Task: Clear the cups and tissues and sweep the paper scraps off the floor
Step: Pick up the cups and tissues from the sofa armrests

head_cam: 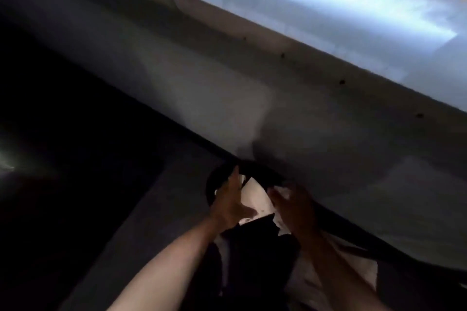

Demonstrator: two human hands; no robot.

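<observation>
Left hand (228,201) outstretched, right hand (294,209) close beside

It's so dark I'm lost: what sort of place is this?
Probably a dim indoor room, hard to tell more: a pale panel, a grey floor and a black bag being handled.

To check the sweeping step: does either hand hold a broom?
No: the left hand touches a black bag, the right hand holds white paper.

No legible text, label, brand, number or sign appears anywhere in the head view; the frame is dark and blurred throughout.
</observation>
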